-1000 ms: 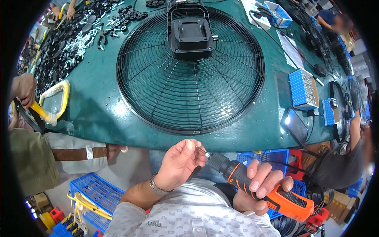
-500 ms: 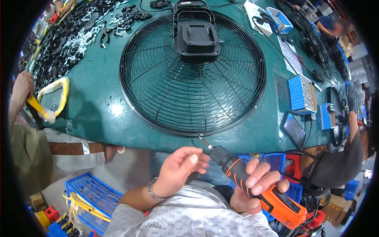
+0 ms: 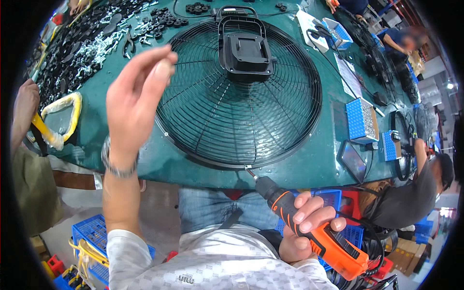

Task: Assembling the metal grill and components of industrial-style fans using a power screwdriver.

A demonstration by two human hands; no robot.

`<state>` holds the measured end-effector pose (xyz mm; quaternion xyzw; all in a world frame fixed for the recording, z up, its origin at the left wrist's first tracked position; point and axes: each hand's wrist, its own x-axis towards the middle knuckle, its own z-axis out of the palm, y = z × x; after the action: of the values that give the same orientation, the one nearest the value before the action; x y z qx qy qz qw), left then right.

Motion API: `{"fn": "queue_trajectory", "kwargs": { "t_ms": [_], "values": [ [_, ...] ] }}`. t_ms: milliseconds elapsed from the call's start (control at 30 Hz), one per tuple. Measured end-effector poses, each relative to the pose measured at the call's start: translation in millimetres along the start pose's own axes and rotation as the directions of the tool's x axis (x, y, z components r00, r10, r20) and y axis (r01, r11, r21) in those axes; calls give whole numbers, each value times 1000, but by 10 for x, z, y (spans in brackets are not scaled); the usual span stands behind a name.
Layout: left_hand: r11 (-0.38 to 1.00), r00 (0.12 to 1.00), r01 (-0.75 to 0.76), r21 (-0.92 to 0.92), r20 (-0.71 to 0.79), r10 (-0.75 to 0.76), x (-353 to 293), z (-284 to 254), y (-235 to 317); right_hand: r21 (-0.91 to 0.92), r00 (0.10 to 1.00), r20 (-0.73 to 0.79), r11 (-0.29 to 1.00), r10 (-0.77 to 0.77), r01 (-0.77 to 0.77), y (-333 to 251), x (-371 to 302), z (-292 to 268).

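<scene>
My right hand (image 3: 309,224) is wrapped round an orange and black power screwdriver (image 3: 285,203), held at a slant below the table edge. Its bit reaches a small metal clip or screw (image 3: 248,167) on the near rim of a round black wire fan guard (image 3: 241,130); whether it is seated there is hard to tell. A black motor housing with a bracket (image 3: 247,55) sits toward the guard's far side. Over the guard's left edge, my left hand (image 3: 133,101) is raised, fingers stretched out with nothing visible in them. A watch (image 3: 116,162) circles that wrist.
Black parts and silver screws (image 3: 96,50) lie piled at the far left, with pliers (image 3: 128,44) beside them. A co-worker's hand (image 3: 26,104) holds a yellow wrapped handle (image 3: 70,118). At right are a blue screw box (image 3: 362,121) and a phone-like dark device (image 3: 352,161).
My left hand has moved from beside the screwdriver bit up and left over the guard's edge. The screwdriver, still in my right hand, has shifted slightly, its bit now at the rim.
</scene>
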<state>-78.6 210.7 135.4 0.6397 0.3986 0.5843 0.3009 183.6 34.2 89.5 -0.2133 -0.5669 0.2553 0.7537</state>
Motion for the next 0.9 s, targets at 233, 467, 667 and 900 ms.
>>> {"fn": "queue_trajectory", "kwargs": {
  "t_ms": [233, 467, 667, 900],
  "values": [
    [873, 980, -161, 460, 178, 87, 1097, 135, -470, -21, 1000, 24, 1000, -3, 3, -10, 16, 42],
    [744, 953, -276, 609, 274, 129, 1440, 434, -824, -37, 998, 55, 999, 25, -23, -37, 60, 64],
    [592, 880, -450, 669, 446, 166, 1751, 613, -1222, -59, 994, 103, 998, 32, -26, -39, 119, 113],
    [699, 814, -323, 638, 565, -139, 1923, 718, -1426, -50, 981, 195, 999, 8, 1, -58, 129, 148]
  ]
}}
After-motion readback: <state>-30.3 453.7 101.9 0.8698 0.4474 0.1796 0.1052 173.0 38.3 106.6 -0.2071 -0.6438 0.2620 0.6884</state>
